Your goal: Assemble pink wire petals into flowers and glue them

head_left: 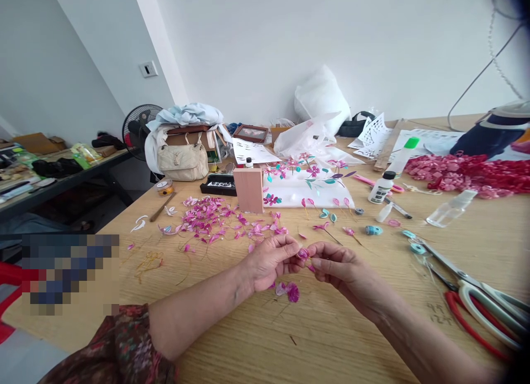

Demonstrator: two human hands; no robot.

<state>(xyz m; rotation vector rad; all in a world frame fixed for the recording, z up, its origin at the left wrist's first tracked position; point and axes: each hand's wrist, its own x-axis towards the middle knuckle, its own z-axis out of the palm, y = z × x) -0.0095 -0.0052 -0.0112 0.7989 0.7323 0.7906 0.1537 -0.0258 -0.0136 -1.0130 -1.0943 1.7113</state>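
The left hand (267, 262) and right hand (342, 265) angled inward — close together (wrists well apart) — and both pinched a small pink petal piece (303, 254) above the table (232, 345).

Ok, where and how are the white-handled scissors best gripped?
Probably by the white handle loops, with the right hand once free, coming from the near right: the loops lie that way, while the blades point away and left. The red handles overlap them in view, so lift carefully.
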